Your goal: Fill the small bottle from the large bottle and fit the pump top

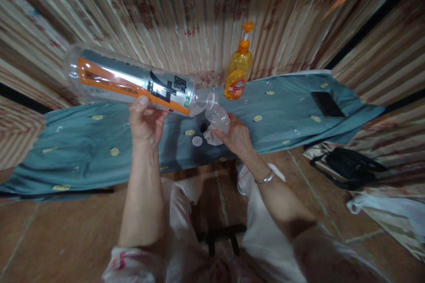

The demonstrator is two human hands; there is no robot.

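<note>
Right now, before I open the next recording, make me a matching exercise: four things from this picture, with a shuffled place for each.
Things:
1. large bottle
2. pump bottle
3. small bottle
4. dark flat device

Places:
A. held in the right hand
B. lying toward the right end of the cloth
C. held in the left hand
D. standing near the curtain

Pairs: 1-C, 2-D, 3-A, 4-B

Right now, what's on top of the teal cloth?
A pump bottle, a flat black device, a white disc and a dark object are on the teal cloth. Whatever the right hand and large bottle cover is hidden.
</note>
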